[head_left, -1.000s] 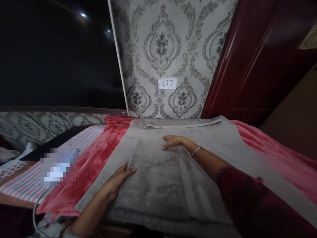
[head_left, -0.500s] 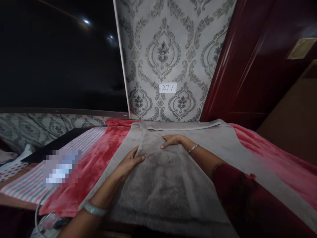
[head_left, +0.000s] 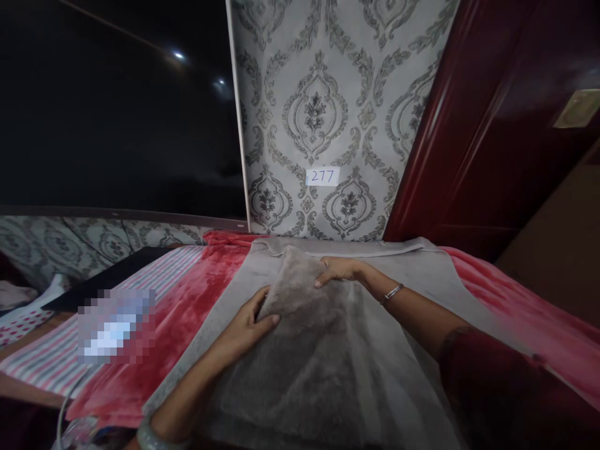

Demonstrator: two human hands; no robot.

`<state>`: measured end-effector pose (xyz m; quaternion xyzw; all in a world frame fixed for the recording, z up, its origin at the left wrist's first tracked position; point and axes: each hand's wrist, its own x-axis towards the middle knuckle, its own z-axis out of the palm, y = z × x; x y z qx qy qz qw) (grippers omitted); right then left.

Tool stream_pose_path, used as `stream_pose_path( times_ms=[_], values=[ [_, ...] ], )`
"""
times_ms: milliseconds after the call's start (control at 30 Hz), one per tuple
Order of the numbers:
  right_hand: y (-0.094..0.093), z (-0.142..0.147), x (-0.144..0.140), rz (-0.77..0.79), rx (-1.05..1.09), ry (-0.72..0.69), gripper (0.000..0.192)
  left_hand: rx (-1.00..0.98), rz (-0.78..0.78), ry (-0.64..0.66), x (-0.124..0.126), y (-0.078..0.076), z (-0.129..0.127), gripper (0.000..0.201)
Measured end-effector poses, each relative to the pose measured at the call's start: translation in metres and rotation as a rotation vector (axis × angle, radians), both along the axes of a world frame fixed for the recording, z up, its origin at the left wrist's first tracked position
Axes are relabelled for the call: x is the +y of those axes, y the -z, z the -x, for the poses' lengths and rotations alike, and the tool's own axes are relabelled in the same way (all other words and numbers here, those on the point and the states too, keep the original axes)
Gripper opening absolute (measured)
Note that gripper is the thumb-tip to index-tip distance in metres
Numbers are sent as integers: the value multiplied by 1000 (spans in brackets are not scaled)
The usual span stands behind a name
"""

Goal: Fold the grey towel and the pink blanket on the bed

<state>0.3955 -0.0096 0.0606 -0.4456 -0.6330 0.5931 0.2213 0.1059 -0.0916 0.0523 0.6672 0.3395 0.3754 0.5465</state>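
A dark grey plush cloth (head_left: 304, 350) lies lengthwise before me, its far end lifted slightly. My left hand (head_left: 250, 320) grips its left edge, thumb on top and the other fingers tucked partly underneath. On the far right side, my right hand (head_left: 342, 270) pinches the same cloth, with some fingertips hidden in the pile. Beneath and around it spreads a smoother, lighter grey fabric (head_left: 403, 284), with a folded band along its far edge. Whether the plush cloth and the light fabric are one piece, I cannot tell.
A red plush blanket (head_left: 187, 331) shows on both sides under the grey fabric. Striped cloth (head_left: 47, 353) lies at left, with a blurred-out object and a cable. A large black screen (head_left: 117, 125) stands behind at left; a dark red door (head_left: 478, 125) is at right.
The far end of the plush cloth has risen a little and shifted right, held by both hands. My right hand has moved slightly right. The whole view has tilted slightly.
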Motion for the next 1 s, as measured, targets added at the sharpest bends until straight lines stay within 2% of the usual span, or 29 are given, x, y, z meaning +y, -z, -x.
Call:
stream_pose_path(
  times_ms=[67, 133, 233, 300, 367, 433, 533, 633, 700, 767, 900, 967, 1000],
  values=[
    [-5, 1, -9, -53, -6, 40, 37, 8, 99, -18, -5, 6, 16, 64],
    [-11, 1, -19, -101, -17, 70, 34, -21, 244, -18, -16, 19, 37, 61],
    [-23, -2, -35, -180, -45, 127, 33, -178, 444, -39, -39, 51, 67, 60],
    [-32, -4, -47, -205, -55, 179, 33, -296, 501, -119, -56, 75, 76, 60],
    [-44, -7, -59, -218, -36, 227, 33, -382, 513, -209, -71, 96, 69, 55],
    [-57, -9, -72, -246, -17, 270, 33, -429, 529, -249, -81, 110, 48, 48],
    [-79, -15, -93, -299, -42, 332, 32, -456, 570, -192, -88, 111, 1, 48],
    [-101, -26, -117, -357, -46, 404, 31, -495, 531, -170, -87, 87, -38, 64],
    [-117, -36, -136, -413, -32, 475, 30, -508, 429, -207, -82, 59, -49, 74],
    [-131, -48, -156, -494, -8, 557, 30, -496, 278, -233, -74, 25, -50, 77],
    [-152, -74, -185, -661, 59, 674, 36, -493, 39, -180, -48, -52, -43, 60],
    [-150, -90, -185, -728, 39, 704, 43, -490, 14, -153, -26, -82, -46, 50],
    [-143, -98, -180, -789, -27, 712, 46, -478, 22, -132, -12, -91, -51, 46]
  ],
)
